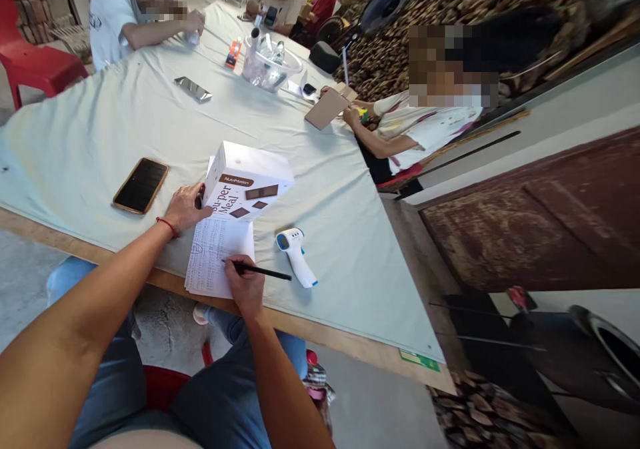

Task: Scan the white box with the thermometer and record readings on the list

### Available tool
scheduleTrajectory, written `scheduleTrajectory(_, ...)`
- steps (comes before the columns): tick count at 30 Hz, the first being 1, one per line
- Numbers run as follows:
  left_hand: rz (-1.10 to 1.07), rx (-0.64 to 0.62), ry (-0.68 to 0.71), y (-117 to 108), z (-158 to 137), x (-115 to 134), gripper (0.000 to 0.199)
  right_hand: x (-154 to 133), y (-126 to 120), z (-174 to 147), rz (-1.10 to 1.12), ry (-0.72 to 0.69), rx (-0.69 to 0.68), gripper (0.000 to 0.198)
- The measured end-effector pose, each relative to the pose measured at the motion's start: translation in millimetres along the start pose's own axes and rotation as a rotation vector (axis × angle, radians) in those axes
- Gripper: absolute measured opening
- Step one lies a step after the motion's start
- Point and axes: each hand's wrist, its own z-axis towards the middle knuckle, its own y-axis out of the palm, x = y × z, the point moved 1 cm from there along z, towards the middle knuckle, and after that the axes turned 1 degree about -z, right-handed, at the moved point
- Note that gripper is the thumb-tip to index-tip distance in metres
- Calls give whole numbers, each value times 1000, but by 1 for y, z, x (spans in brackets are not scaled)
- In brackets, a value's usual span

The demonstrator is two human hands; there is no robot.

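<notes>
My right hand is closed around a black pen, its tip on the handwritten sheet of paper at the table's near edge. My left hand, with a red cord at the wrist, grips the lower left corner of a white meal box with brown print. The thumb lies along the front of the box and the other fingers are partly hidden at its side. The box stands tilted over the upper part of the sheet. To the right of the sheet lies a white and blue infrared thermometer.
A phone in an orange-brown case lies left of my left hand. Farther off are another phone, a clear basin of bottles and an orange box. Several people sit around the cloth-covered table; one at right holds cardboard.
</notes>
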Motion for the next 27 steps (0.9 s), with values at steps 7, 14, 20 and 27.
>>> scheduleTrajectory(7,-1,8,5,0,0,-1,54,4,0,1,-22,-21,-5,20)
scheduleTrajectory(14,-2,13,14,1,1,-2,55,8,0,1,-69,-50,-9,19)
scheduleTrajectory(20,3,11,16,2,1,-3,59,8,-1,2,-61,-50,-23,19)
scheduleTrajectory(27,9,9,16,1,1,-2,57,7,-1,2,-77,-46,-27,20)
